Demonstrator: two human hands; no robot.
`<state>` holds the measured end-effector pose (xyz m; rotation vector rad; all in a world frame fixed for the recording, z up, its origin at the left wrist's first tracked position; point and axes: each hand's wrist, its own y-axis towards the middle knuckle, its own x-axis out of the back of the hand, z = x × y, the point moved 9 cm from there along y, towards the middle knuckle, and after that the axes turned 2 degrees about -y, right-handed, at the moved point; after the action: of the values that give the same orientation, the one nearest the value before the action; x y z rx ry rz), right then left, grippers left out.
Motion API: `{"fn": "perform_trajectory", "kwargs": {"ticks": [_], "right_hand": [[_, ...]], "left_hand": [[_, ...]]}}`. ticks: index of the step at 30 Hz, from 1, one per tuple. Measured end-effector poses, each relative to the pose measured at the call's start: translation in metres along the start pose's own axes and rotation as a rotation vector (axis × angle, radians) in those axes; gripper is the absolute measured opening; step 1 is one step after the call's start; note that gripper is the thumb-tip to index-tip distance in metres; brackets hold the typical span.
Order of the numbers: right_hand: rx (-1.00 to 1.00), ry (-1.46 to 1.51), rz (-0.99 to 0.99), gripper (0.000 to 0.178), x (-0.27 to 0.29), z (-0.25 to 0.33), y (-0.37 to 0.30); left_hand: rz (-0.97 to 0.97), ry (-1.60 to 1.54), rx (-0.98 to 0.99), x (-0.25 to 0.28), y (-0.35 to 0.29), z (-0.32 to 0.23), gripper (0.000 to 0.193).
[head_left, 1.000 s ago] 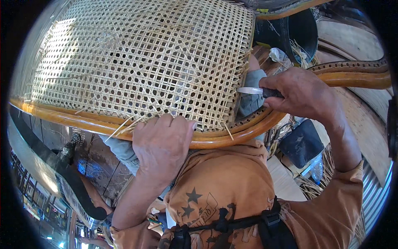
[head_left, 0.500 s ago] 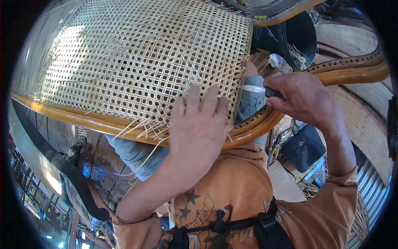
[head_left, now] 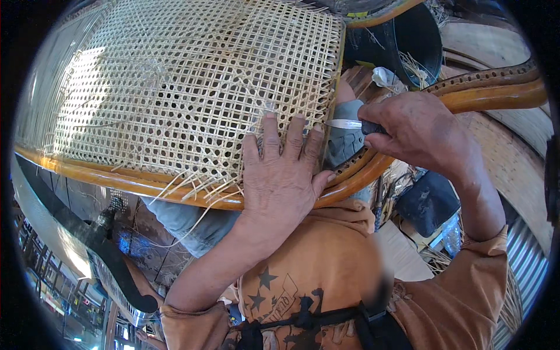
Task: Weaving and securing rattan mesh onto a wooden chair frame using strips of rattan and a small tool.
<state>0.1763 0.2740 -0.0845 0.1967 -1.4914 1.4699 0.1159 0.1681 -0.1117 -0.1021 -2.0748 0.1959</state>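
Cane panel steadied by flat left hand, knife gripped at its edge

The woven cane panel [head_left: 198, 87] is found between 10 and 12 o'clock of the view, its right edge being turned toward 2 o'clock. By the left hand [head_left: 280, 186], near the centre, the corner of the panel is covered; this hand is open, the palm down and the fingers spread, presumably so that the weave is kept flat and is not lifted. The thumb is laid toward 2 o'clock, over the wooden frame [head_left: 146, 185].

In the right hand [head_left: 414, 128], between 2 and 3 o'clock, a knife [head_left: 345, 124] is gripped by its dark handle, and the fist is closed. The blade is pointed toward 9 o'clock, at the panel's edge; whether the cane is touched by the tip cannot be told. A short hold near the blade is probably chosen for better control.

At 9 o'clock, loose cane strands [head_left: 201, 186] are left hanging over the frame. Below it, denim trousers [head_left: 181, 224] are seen, so its weight is perhaps borne by the lap. Farther out, a black bucket [head_left: 424, 41] is placed near 1 o'clock, with cane scraps inside.
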Motion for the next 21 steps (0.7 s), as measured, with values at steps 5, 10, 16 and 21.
{"fn": "perform_trajectory", "kwargs": {"ticks": [5, 10, 16, 21], "right_hand": [[0.021, -0.047, -0.012, 0.023, 0.002, 0.001, 0.008], [0.046, -0.024, 0.142, 0.023, -0.001, -0.002, 0.029], [-0.067, -0.113, -0.031, 0.028, 0.029, -0.001, 0.005], [-0.071, 0.238, -0.566, 0.045, 0.068, 0.019, -0.084]], "left_hand": [[0.040, -0.019, 0.017, -0.007, 0.002, 0.000, 0.055], [0.020, 0.027, 0.000, -0.009, 0.003, -0.003, 0.056], [-0.030, 0.025, -0.011, 0.009, 0.001, -0.002, 0.055], [-0.254, -0.453, 0.031, 0.056, -0.037, -0.001, 0.057]]}}
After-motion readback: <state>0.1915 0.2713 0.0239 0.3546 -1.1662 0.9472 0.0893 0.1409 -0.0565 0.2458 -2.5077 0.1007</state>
